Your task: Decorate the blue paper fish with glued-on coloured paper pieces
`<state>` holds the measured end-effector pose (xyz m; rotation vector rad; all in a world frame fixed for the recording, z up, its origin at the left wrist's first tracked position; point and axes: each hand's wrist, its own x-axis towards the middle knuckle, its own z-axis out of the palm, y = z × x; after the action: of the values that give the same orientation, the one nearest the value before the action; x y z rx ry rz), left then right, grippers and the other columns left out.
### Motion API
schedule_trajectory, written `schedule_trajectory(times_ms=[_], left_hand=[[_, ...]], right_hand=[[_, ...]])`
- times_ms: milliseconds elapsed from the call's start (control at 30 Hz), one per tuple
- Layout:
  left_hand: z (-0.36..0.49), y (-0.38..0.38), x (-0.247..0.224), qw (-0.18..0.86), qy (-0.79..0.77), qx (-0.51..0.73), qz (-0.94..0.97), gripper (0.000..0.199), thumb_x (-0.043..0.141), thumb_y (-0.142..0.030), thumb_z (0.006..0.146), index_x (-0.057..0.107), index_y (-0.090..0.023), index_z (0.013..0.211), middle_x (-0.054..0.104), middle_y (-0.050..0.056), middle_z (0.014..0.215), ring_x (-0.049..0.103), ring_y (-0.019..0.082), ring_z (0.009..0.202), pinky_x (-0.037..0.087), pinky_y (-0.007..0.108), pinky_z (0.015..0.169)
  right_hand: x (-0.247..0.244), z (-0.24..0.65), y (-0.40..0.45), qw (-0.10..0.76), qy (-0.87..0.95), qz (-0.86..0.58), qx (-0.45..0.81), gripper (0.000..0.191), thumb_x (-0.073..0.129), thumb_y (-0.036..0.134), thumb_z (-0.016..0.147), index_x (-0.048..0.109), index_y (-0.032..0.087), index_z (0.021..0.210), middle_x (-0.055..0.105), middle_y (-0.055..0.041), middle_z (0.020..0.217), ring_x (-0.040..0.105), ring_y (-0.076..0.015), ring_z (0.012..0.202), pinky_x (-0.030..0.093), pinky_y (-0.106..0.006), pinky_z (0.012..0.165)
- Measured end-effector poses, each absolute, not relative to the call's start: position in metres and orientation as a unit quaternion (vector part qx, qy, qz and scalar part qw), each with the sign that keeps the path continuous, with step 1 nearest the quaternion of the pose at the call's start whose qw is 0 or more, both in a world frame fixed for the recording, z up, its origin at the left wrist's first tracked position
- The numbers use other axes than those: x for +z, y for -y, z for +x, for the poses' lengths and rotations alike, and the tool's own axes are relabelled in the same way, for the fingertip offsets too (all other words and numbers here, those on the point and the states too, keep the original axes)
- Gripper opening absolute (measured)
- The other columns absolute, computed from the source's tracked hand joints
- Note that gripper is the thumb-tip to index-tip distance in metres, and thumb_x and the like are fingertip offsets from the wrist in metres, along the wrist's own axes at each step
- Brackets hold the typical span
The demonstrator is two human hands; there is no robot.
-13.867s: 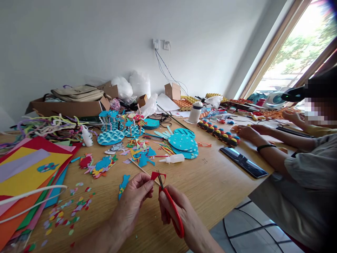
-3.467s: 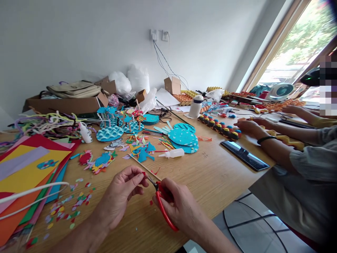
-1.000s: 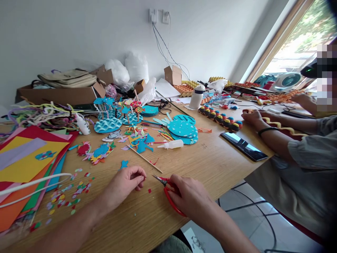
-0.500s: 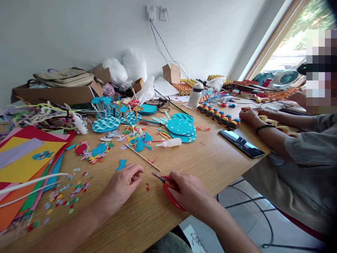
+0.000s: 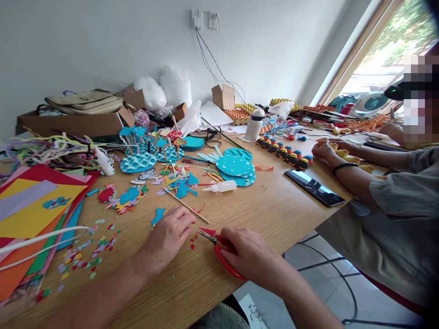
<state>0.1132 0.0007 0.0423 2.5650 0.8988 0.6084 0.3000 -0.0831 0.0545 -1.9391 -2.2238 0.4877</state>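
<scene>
My right hand (image 5: 245, 251) is wrapped round red-handled scissors (image 5: 228, 262), their blades aimed left above the table. My left hand (image 5: 171, 235) is just left of the blade tips, thumb and fingers pressed together; what they pinch, if anything, is hidden. A pointed red paper piece (image 5: 208, 231) shows right beside the blades. Small red scraps (image 5: 192, 243) dot the wood below. Beyond my left fingers lies a thin wooden stick (image 5: 187, 205). A blue paper fish shape (image 5: 157, 217) is partly behind my left hand.
Coloured paper sheets (image 5: 37, 201) and confetti dots (image 5: 78, 256) spread over the left side. Ahead are a glue bottle (image 5: 224, 186), blue decorated discs (image 5: 235, 164) and paper cutouts (image 5: 128, 196). A phone (image 5: 313, 187) lies at right, near another person's hands (image 5: 325, 151).
My left hand has moved a little right and away from me, nearer the blades. The pointed red piece and an extra small scrap now show by the scissors. The scissors have shifted slightly.
</scene>
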Motion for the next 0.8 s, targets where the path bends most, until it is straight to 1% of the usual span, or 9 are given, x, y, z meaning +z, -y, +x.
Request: schedule_trajectory(times_ms=[100,200,333,500,600,700,800], left_hand=[[0.108,-0.002,0.041,0.172,-0.333,0.2,0.905,0.016,0.043,-0.007,0.078,0.054,-0.019,0.079,0.054,0.003,0.083,0.05,0.018,0.081,0.038,0.028,0.072],[0.104,0.001,0.041,0.177,-0.32,0.124,0.922,0.016,0.043,-0.01,0.079,0.053,-0.019,0.071,0.053,0.002,0.078,0.05,0.017,0.076,0.038,0.026,0.067],[0.103,0.01,0.042,0.169,-0.318,0.038,0.932,0.016,0.043,-0.01,0.08,0.055,-0.018,0.075,0.055,0.002,0.079,0.051,0.017,0.077,0.038,0.026,0.066],[0.111,0.016,0.041,0.128,-0.334,0.0,0.934,0.011,0.046,-0.013,0.08,0.055,-0.017,0.076,0.057,0.003,0.082,0.052,0.018,0.08,0.04,0.028,0.069],[0.115,0.018,0.039,0.086,-0.332,-0.023,0.939,0.012,0.044,-0.014,0.082,0.055,-0.016,0.078,0.057,0.004,0.084,0.052,0.019,0.082,0.042,0.031,0.072],[0.116,0.022,0.036,0.042,-0.329,-0.035,0.943,0.017,0.041,-0.01,0.083,0.055,-0.017,0.079,0.057,0.005,0.084,0.052,0.02,0.082,0.044,0.033,0.071],[0.117,0.027,0.032,0.008,-0.325,-0.031,0.945,0.021,0.038,-0.004,0.081,0.054,-0.018,0.079,0.057,0.005,0.083,0.052,0.021,0.08,0.045,0.034,0.068]], right_hand=[[0.057,0.306,0.083,0.076,0.732,-0.655,0.172,0.016,0.041,0.029,0.081,0.052,0.02,0.072,0.059,-0.0002,0.064,0.047,-0.0107,0.054,0.02,-0.023,0.048],[0.059,0.309,0.082,0.087,0.717,-0.67,0.171,0.02,0.04,0.032,0.082,0.052,0.02,0.072,0.058,-0.0008,0.063,0.047,-0.0108,0.055,0.022,-0.023,0.049],[0.058,0.309,0.08,0.1,0.711,-0.676,0.166,0.021,0.04,0.034,0.083,0.051,0.019,0.073,0.059,-0.001,0.064,0.049,-0.0111,0.057,0.023,-0.023,0.05],[0.057,0.306,0.079,0.093,0.713,-0.675,0.165,0.021,0.04,0.034,0.083,0.05,0.019,0.072,0.058,-0.0008,0.064,0.048,-0.0108,0.055,0.023,-0.023,0.049],[0.058,0.305,0.078,0.089,0.712,-0.677,0.164,0.021,0.04,0.034,0.082,0.049,0.02,0.071,0.059,-0.0008,0.064,0.048,-0.0111,0.055,0.023,-0.023,0.048],[0.059,0.304,0.078,0.084,0.709,-0.681,0.164,0.019,0.04,0.033,0.082,0.049,0.02,0.071,0.059,-0.0012,0.064,0.048,-0.0116,0.056,0.023,-0.023,0.049],[0.058,0.304,0.077,0.087,0.706,-0.682,0.168,0.02,0.04,0.034,0.082,0.05,0.02,0.072,0.059,-0.0015,0.065,0.049,-0.012,0.056,0.023,-0.023,0.049]])
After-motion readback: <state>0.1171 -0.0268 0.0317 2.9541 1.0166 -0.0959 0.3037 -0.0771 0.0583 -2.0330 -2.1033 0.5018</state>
